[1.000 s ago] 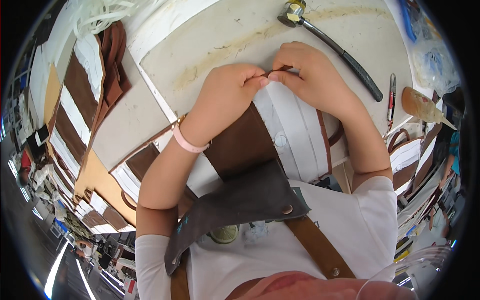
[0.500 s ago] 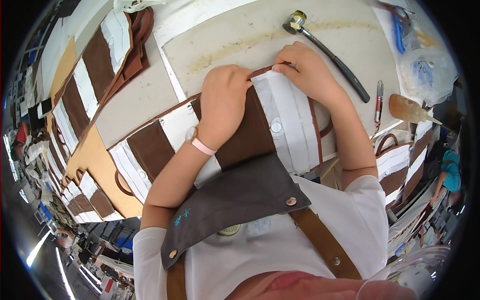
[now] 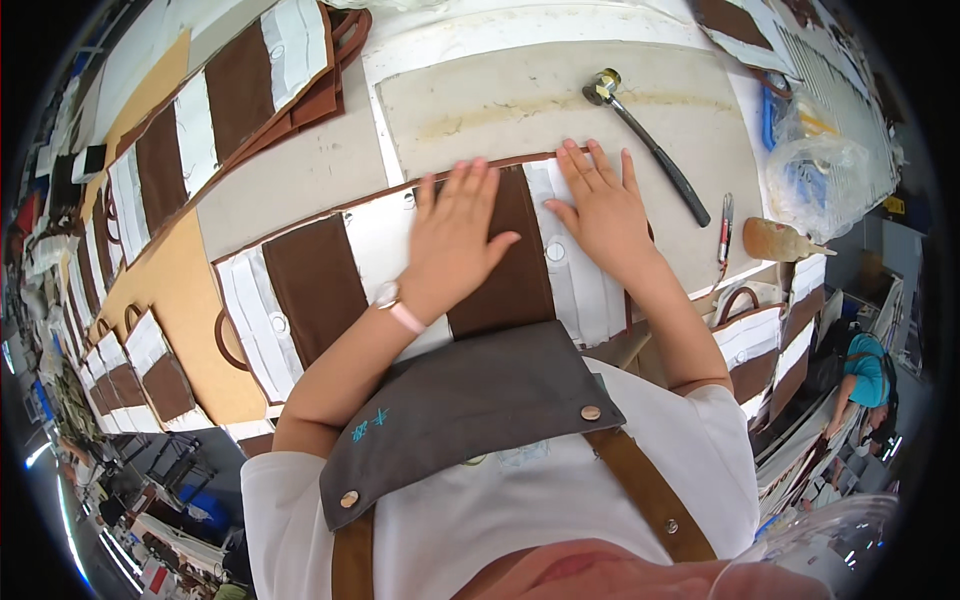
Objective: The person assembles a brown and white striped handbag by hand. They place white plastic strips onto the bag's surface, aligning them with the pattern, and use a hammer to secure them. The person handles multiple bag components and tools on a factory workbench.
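Note:
In front of me lies a wide bag piece [image 3: 315, 285] of brown and white panels, with a thin brown edge along its far side, round snaps and a brown handle [image 3: 226, 340] at its left end. My left hand [image 3: 455, 235] rests flat on it, fingers spread, over a white and a brown panel near the far edge. Beside it, my right hand [image 3: 605, 215] lies flat on the white strip at the right, fingertips at the far edge. Neither hand holds anything. My apron [image 3: 460, 410] covers part of the near edge.
A hammer [image 3: 655, 150] lies beyond my right hand, with a red craft knife [image 3: 725, 225] and an amber glue bottle [image 3: 775, 240] to its right. Similar bag pieces [image 3: 240, 95] are stacked at the far left. Plastic bags [image 3: 825, 170] sit far right; another person [image 3: 868, 375] is beyond.
Both hands have gone from pinching the far edge to lying flat with spread fingers. The view has shifted a little; the bag piece stays in front of me.

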A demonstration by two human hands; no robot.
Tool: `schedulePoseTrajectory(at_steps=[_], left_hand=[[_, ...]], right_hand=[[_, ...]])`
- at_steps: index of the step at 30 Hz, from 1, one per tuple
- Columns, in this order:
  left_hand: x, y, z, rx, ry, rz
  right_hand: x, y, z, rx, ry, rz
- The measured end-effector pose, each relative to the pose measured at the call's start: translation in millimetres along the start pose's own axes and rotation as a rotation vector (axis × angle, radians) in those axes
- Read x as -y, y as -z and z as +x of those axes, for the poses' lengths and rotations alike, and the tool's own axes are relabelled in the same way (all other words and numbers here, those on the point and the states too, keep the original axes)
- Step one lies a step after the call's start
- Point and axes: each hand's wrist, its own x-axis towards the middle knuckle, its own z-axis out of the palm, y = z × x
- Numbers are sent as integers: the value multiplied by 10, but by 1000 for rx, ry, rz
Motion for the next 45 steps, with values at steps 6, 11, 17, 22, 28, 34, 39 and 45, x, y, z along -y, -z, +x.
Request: schedulePoseTrajectory(at_steps=[6, 11, 17, 22, 28, 34, 39, 45], left_hand=[[372, 202, -481, -12, 34, 42], [367, 166, -490, -100, 48, -15], [461, 147, -488, -134, 22, 33], [434, 164, -479, -161, 10, 6], [452, 102, -495, -169, 3, 18], [437, 83, -462, -183, -13, 12], [468, 103, -465, -198, -10, -13], [423, 113, -534, -239, -6, -13]], right_hand=[[-535, 89, -69, -300, -166, -4], [-964, -92, -21, -121, -374, -89], [-785, 404, 210, -118, -388, 564], [-269, 870, 115, 10, -362, 501], [-326, 743, 29, 251, -346, 183], [17, 619, 56, 77, -333, 175], [-81, 880, 169, 308, -282, 160], [686, 1140, 573, -19, -271, 556]])
